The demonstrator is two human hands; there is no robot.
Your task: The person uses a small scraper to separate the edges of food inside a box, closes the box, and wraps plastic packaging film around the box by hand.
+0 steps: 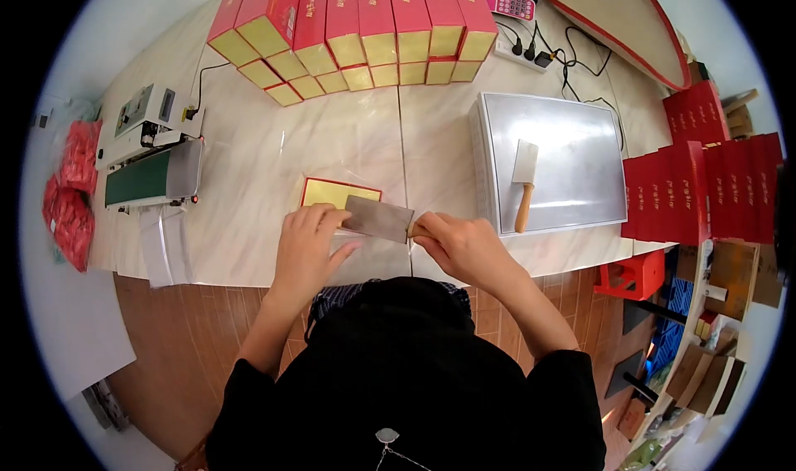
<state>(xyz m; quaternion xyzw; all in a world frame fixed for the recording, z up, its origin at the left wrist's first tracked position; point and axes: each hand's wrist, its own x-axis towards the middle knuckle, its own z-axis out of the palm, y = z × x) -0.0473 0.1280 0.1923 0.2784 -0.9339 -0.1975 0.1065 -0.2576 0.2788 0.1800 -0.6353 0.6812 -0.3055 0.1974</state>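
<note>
My right hand (448,237) is closed round the handle of a wide-bladed metal cleaver (377,218), whose blade points left. Under the blade and my fingers lies a flat yellow box with a red edge (332,192), with clear film around it. My left hand (313,232) rests at the box's near left side, fingers bent over it near the blade tip and thumb spread apart. A second cleaver with a wooden handle (524,172) lies on a silver metal plate (572,164) to the right.
Red and yellow boxes (356,23) are stacked at the back of the marble table (249,156). A sealing machine (153,152) stands left. Back right are a power strip (522,55) and cables; more red boxes (688,189) stand at right, above a red stool (634,276).
</note>
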